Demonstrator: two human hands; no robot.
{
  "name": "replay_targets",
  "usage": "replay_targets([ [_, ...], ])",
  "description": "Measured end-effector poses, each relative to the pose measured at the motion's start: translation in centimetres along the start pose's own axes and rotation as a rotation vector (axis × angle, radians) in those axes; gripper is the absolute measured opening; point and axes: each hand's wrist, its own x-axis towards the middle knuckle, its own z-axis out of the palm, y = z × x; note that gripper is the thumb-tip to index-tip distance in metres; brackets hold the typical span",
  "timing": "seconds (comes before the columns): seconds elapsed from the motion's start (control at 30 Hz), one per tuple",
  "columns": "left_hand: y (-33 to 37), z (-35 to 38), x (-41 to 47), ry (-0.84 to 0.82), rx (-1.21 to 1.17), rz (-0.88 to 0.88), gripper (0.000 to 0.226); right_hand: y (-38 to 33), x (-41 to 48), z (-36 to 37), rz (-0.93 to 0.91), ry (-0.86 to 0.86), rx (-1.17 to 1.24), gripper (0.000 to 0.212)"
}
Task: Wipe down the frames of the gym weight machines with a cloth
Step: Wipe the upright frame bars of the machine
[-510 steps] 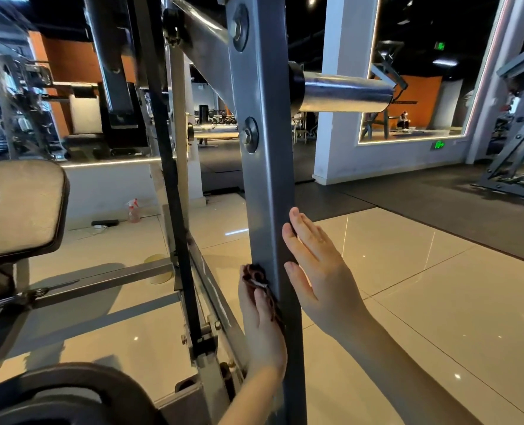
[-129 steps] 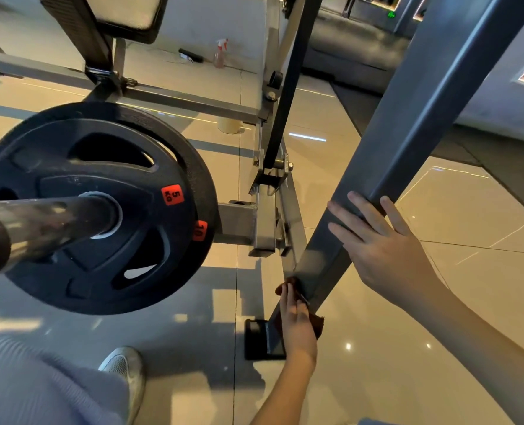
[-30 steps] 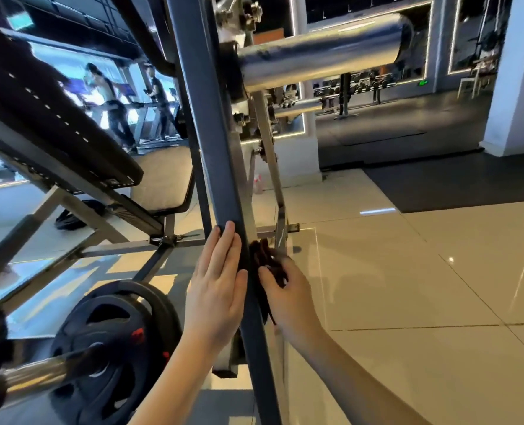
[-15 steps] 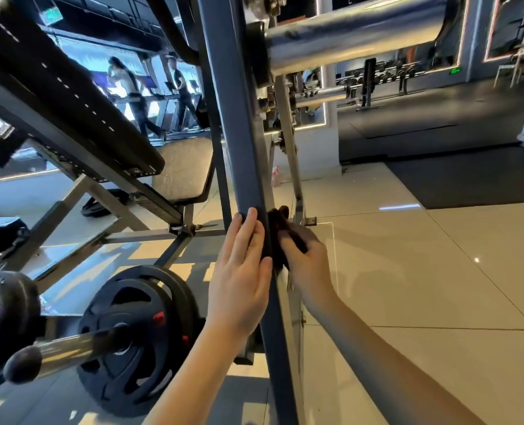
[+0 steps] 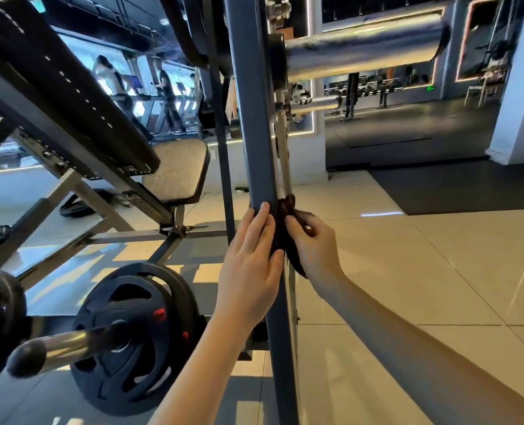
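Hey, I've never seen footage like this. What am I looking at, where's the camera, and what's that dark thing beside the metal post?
It is one picture from a wide-angle camera worn on a person's head, looking forward and down, so both bare arms are the wearer's own. The place is a gym. The left hand lies flat, fingers straight, on the grey upright post of a weight machine. The right hand holds a dark cloth against the post's right side, to wipe it. Lower left, a black weight plate sits on a chrome bar; a padded seat stands behind. The floor is pale tile.
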Motion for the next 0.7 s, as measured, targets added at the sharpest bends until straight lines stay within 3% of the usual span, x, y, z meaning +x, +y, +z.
replay_targets([
  [0.13, 0.0, 0.1, 0.1, 0.031, 0.0, -0.018, 0.056, 2.9, -3.7, -0.8, 0.148, -0.067, 0.022, 0.014],
  [0.37, -0.8, 0.6, 1.9, 0.127, 0.179, 0.035, 0.055, -0.4, 5.5, 0.5, -0.008, -0.003, 0.076, 0.016],
  [0.43, -1.0, 0.5, 1.6, 0.112, 0.212, 0.047, 0.055, 0.5, 4.2, 0.6, -0.004, 0.017, 0.065, 0.018],
  [0.57, -0.3, 0.6, 1.4, 0.138, 0.192, -0.028, 0.055, 0.6, -1.8, -0.4, 0.031, -0.099, 0.08, 0.013],
  [0.7, 1.5, 1.4, 1.5, 0.171, 0.155, -0.117, 0.056, -1.3, 3.4, 0.3, 0.027, -0.058, 0.038, 0.013],
])
